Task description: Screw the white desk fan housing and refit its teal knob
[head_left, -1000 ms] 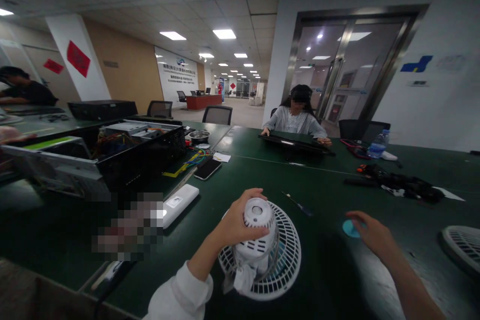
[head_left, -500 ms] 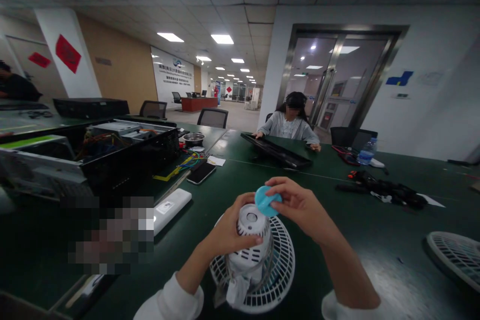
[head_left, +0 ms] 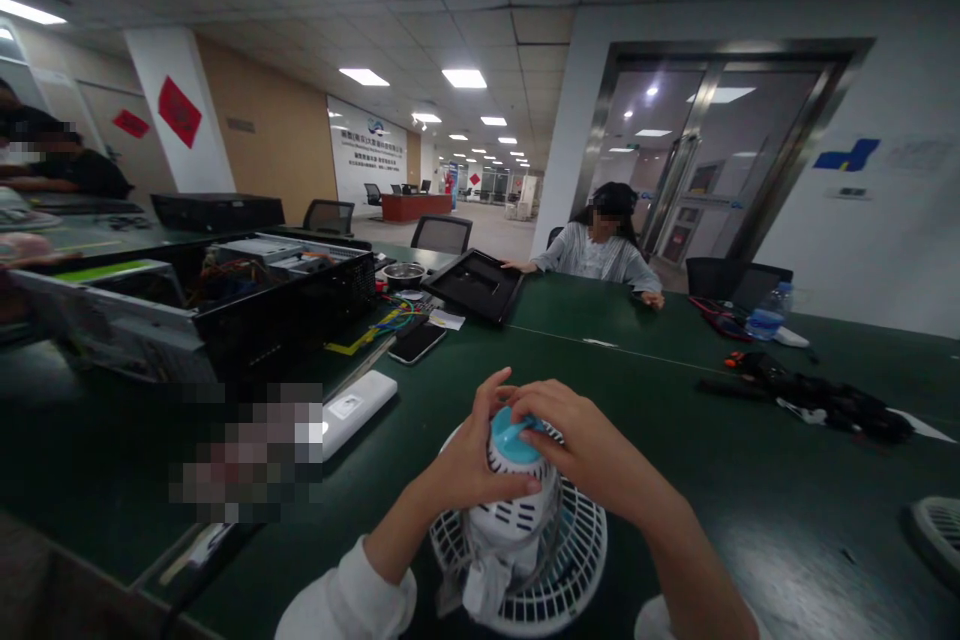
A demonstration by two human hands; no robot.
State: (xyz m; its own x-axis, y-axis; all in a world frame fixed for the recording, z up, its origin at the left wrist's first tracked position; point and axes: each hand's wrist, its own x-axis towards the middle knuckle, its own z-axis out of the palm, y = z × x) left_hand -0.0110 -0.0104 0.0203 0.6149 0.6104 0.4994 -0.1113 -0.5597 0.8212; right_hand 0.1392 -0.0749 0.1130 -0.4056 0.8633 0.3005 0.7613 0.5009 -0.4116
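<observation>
A small white electric fan (head_left: 510, 520) lies face down on the green table, its round slatted grille (head_left: 589, 560) beneath the motor housing. My left hand (head_left: 472, 460) is wrapped around the upper part of the slotted housing. On top of the housing sits a round light-blue knob (head_left: 512, 435) with a raised grip. The fingers of my right hand (head_left: 562, 425) pinch that grip from the right side. A folded white part, perhaps the clip or base, hangs at the fan's near side.
An opened black computer case (head_left: 285, 330) stands at the left. Nearby lie a phone (head_left: 418, 343), a white power-bank-like box (head_left: 360, 415) and wires. Across the table a person (head_left: 607, 250) touches a black panel (head_left: 476, 285). A water bottle (head_left: 769, 312) and another grille (head_left: 937, 530) are at the right.
My right hand has brought the blue knob down and left onto the top of the housing. The other person has shifted the black panel leftward. My view has turned slightly left.
</observation>
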